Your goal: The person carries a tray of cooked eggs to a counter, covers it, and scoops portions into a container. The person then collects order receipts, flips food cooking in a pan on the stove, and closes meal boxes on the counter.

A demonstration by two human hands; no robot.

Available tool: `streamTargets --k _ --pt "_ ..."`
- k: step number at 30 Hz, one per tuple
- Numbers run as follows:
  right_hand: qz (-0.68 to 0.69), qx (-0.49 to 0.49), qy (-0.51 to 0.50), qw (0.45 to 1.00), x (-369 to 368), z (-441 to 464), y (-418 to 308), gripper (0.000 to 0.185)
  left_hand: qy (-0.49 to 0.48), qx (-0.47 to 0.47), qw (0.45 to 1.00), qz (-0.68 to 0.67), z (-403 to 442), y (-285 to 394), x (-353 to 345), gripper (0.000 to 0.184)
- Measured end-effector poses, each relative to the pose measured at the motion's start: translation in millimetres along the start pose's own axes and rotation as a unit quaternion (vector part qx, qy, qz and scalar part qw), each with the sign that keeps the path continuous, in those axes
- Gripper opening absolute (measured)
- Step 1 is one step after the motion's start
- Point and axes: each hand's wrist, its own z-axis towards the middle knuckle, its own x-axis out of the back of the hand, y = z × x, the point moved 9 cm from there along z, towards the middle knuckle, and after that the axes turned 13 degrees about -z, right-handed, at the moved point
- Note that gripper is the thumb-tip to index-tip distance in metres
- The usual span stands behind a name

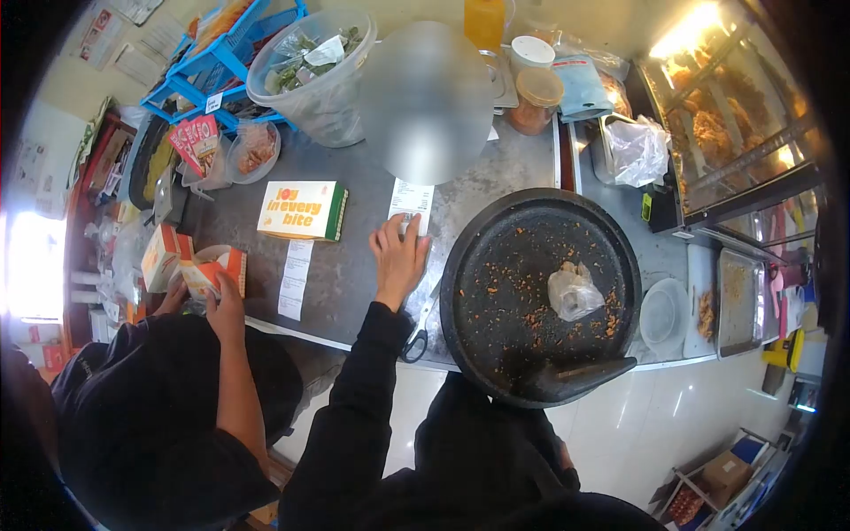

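My left hand [400,257] lies on a white printed receipt [414,196], fingers stretched out over its lower part. Just below the hand, a pair of scissors with black handles [415,343] lies near the counter's front edge. To the left stands a closed white-and-green food box [301,211] printed "Joy in every bite", with a second receipt [295,279] in front of it. Only a small part of my right hand [565,457] shows, low beside my dark clothing; its fingers are hidden.
On my right a large round black pan [460,292] holds brown crumbs, a crumpled plastic bag [574,292] and a dark long-handled tool [575,379]. A co-worker's hands [226,296] hold an orange-and-white carton [208,270] at left. A lit glass food warmer [735,124] stands right.
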Motion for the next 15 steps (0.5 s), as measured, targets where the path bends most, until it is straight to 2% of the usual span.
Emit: streamTargets --k 4,7,12,15 --pt "0.033 0.007 0.009 0.999 19.6 -4.1 -15.5 0.03 0.049 0.001 0.991 -0.121 -3.2 -13.3 12.2 0.046" --pt "0.039 0.023 0.013 0.999 33.4 0.4 -21.4 0.031 0.098 0.009 0.963 -0.251 -6.5 -25.5 23.3 0.054" --pt "0.046 0.048 0.012 0.998 50.7 9.9 -24.8 0.033 0.163 0.01 0.945 -0.283 -16.0 -17.5 48.1 0.048" --pt "0.051 0.066 0.002 0.996 55.5 21.6 -15.3 0.034 0.219 -0.005 0.924 -0.313 -38.5 24.1 91.4 0.045"
